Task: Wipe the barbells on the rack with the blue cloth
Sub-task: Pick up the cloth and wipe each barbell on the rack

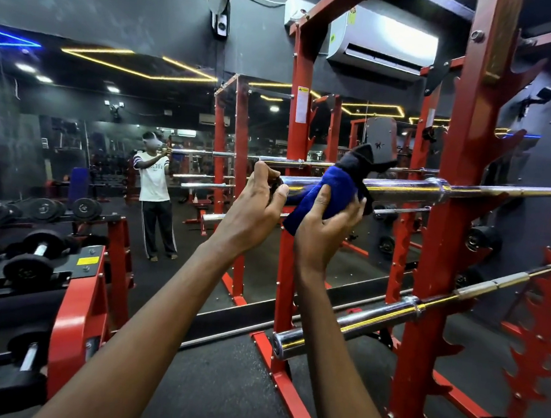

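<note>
The blue cloth (331, 184) is draped over the chrome sleeve of the upper barbell (402, 186), near the bar's left end, which is carried on the red rack (443, 257). The cloth is clasped from below by the right grip (329, 225), fingers curled round it. The sleeve's end is clamped in the left grip (258, 204). A lower barbell (357, 319) is carried lower on the rack.

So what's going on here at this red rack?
A person is wiping barbells in a gym. The right hand grips the blue cloth, which is wrapped over the chrome sleeve of the upper barbell. The left hand holds that bar's end. The bar sits on the red rack. The lower barbell rests below with no hand on it.
</note>
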`<control>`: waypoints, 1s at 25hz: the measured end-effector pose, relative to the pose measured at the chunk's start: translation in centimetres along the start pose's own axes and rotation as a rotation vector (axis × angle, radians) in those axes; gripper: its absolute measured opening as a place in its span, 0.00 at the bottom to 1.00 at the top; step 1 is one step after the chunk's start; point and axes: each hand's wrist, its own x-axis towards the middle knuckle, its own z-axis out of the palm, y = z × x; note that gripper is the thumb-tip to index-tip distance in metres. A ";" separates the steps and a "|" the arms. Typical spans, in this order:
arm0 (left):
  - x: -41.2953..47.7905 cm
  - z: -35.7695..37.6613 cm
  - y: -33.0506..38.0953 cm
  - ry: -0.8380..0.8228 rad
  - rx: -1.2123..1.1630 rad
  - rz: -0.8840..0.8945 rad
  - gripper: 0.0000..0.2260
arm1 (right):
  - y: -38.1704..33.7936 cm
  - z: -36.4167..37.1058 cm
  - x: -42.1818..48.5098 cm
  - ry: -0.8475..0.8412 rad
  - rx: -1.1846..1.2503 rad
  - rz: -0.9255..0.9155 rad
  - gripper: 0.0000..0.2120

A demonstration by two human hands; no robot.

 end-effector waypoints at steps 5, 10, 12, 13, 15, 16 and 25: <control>0.2 0.4 0.6 0.028 0.027 0.001 0.07 | -1.1 -2.9 6.0 -0.237 -0.477 -0.270 0.35; 0.1 1.4 0.7 0.045 0.078 -0.019 0.13 | -2.5 -3.4 9.7 -0.384 -0.668 -0.386 0.29; 0.1 1.7 0.8 0.091 0.101 -0.019 0.13 | -3.2 -2.9 8.9 -0.493 -0.745 -0.507 0.24; 0.1 1.8 0.8 0.108 0.096 -0.020 0.12 | -3.6 -2.7 8.8 -0.561 -0.775 -0.548 0.23; -0.1 2.1 1.0 0.136 0.059 -0.039 0.08 | -4.5 -2.5 10.4 -0.732 -0.835 -0.512 0.22; -0.2 2.2 1.1 0.143 0.048 -0.048 0.06 | -5.2 -2.5 11.8 -0.815 -0.865 -0.426 0.22; 0.8 3.6 1.6 0.333 0.175 -0.072 0.03 | -6.2 -1.2 12.1 -0.952 -0.877 -0.471 0.23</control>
